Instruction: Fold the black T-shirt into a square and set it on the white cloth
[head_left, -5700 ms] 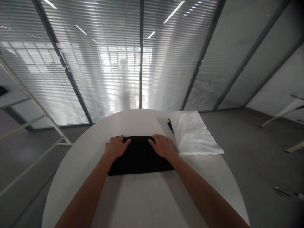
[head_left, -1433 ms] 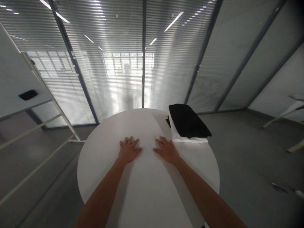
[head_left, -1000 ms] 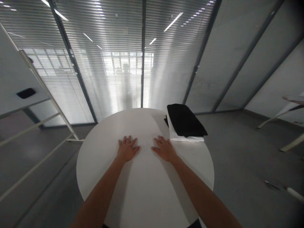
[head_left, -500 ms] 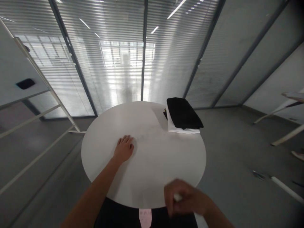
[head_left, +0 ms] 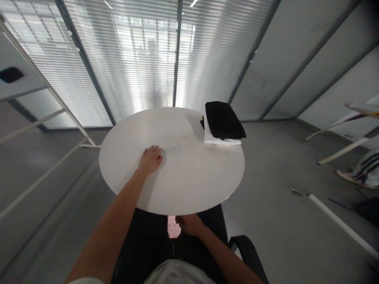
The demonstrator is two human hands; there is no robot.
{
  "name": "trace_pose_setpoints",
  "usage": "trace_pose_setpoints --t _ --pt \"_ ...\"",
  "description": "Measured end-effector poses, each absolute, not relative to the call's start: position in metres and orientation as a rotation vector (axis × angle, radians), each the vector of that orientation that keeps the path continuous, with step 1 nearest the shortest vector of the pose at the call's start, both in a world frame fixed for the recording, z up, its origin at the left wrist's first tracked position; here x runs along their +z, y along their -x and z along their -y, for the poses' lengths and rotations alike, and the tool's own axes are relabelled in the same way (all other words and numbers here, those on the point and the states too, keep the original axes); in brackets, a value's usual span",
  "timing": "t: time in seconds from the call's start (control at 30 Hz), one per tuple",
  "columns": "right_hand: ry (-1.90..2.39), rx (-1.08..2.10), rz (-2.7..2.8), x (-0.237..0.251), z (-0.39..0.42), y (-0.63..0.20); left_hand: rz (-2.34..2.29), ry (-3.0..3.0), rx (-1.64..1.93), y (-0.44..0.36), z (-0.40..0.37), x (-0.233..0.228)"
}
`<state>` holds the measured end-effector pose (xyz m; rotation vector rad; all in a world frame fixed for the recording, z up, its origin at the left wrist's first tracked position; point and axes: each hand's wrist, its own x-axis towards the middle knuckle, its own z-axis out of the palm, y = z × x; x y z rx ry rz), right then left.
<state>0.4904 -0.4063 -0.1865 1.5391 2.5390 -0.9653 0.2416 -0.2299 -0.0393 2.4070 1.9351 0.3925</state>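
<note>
My left hand (head_left: 150,159) lies palm down on the round white table (head_left: 183,177), its fingers stretched out and nothing in it. Below the table's near edge, over my dark-clothed lap, my right hand (head_left: 189,225) has its fingers curled at the right edge of a flat pink thing (head_left: 173,228). Faint marks show on the pink surface, but its kind cannot be made out. At the table's far right rests a folded black cloth (head_left: 224,120) on top of a folded white cloth (head_left: 220,141), apart from both hands.
A black chair armrest (head_left: 247,252) is at my right side. To the left stands a whiteboard on a white frame (head_left: 56,94). Glass panels with blinds (head_left: 142,79) rise behind the table. On the right floor are a white pole (head_left: 340,225) and a person's shoe (head_left: 349,177).
My right hand has moved left and in under the table edge to the pink thing. My left hand stays put on the table. The view has tilted downward.
</note>
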Motion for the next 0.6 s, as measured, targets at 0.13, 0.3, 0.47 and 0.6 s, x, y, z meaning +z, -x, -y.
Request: trace_pose_setpoints --t 0.13,0.3,0.47,0.6 --pt "-1.477 -0.873 -2.517 -0.190 0.399 -0.484 -1.932 -2.396 0.381 -0.242 0.229 -0.039" --pt "-1.504 -0.877 -2.495 -0.191 0.392 -0.482 -1.932 -2.402 0.380 -0.242 0.229 -0.042" --pt "-1.547 -0.861 -2.519 -0.185 0.388 -0.475 -1.925 -2.395 0.372 -0.242 0.229 -0.042" --pt "-1.587 -0.859 -2.545 -0.181 0.386 -0.472 -1.912 -2.393 0.373 -0.243 0.230 -0.040"
